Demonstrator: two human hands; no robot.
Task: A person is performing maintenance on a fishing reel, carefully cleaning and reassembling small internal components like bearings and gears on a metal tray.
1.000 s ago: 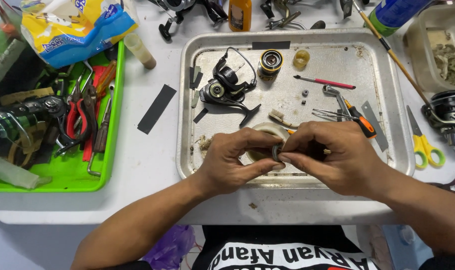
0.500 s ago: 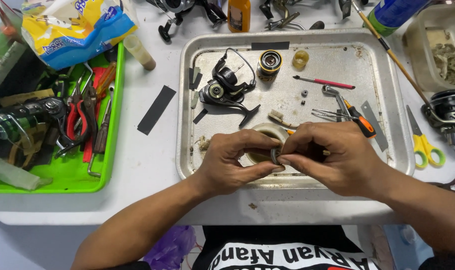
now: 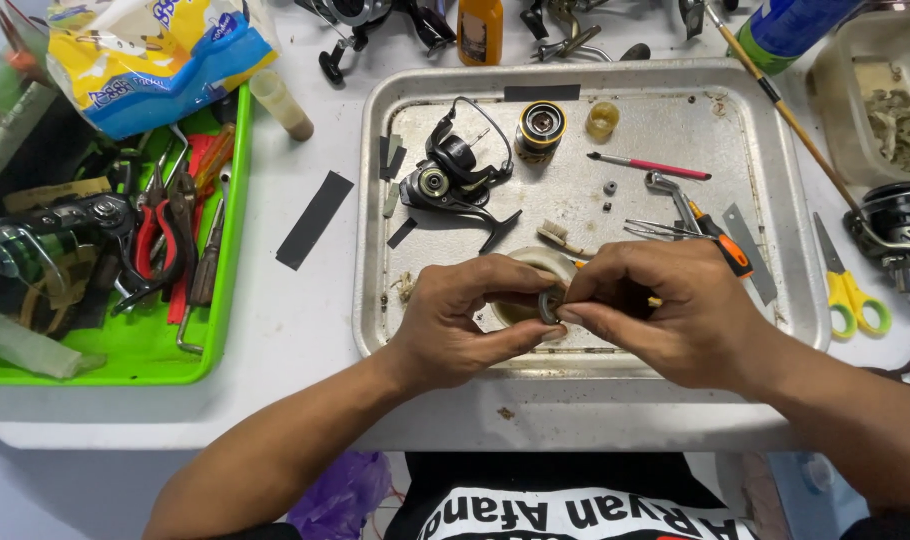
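Head view, items as I log them from my remote seat:

1. Left hand (image 3: pixel 455 325): over the near edge of the metal tray (image 3: pixel 775 150), thumb and forefinger pinched shut on a small dark ring-shaped part (image 3: pixel 549 303).
2. Right hand (image 3: pixel 665 310): fingertips closed on the same ring-shaped part from the other side, so I count both hands clamped on it, touching each other at the tips. The part sits between them, above the tray's front middle; I cannot tell its exact kind.
3. Pale round dish (image 3: pixel 535 262): in the tray, mostly hidden behind the hands.
4. Black spinning reel body (image 3: pixel 450 175): lying in the tray's left half, well apart from the hands.
5. Gold-and-black spool (image 3: pixel 541 128): upright near the tray's far rim, with a small amber cup (image 3: pixel 602 119) just beside it.
6. Red-handled pick (image 3: pixel 647 166), orange-handled screwdriver (image 3: pixel 720 243), tweezers (image 3: pixel 655 229), small brush (image 3: pixel 555 237): in the tray's right half.
7. Green tray (image 3: pixel 230 250): left of the metal one, holding red-handled pliers (image 3: pixel 155 240) and other tools.
8. Yellow scissors (image 3: pixel 845 290): on the table, right of the metal tray.
9. Black strip (image 3: pixel 315 218): flat on the white table (image 3: pixel 295 330) between the two trays
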